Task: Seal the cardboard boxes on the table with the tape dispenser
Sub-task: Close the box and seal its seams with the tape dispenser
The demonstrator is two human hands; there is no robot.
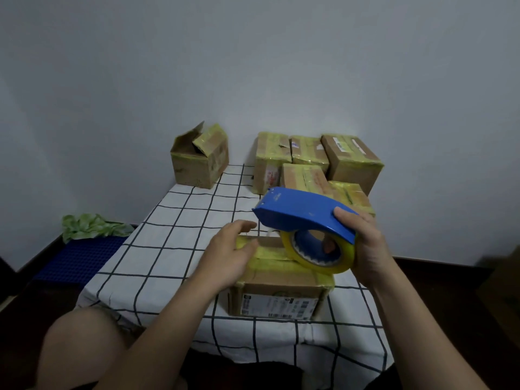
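Note:
A cardboard box (277,288) with yellowish tape across its top and a white label on its front stands near the table's front edge. My left hand (230,254) rests on the box's top left with relaxed fingers. My right hand (363,249) grips a blue tape dispenser (304,213) holding a yellow tape roll (318,257), raised just above the box's right side. An open box (201,160) with raised flaps stands at the far left corner.
Several taped boxes (318,161) are stacked at the back right against the wall. The table wears a white cloth with a black grid (174,240). A blue crate (81,254) and a green cloth (90,228) lie on the floor at left.

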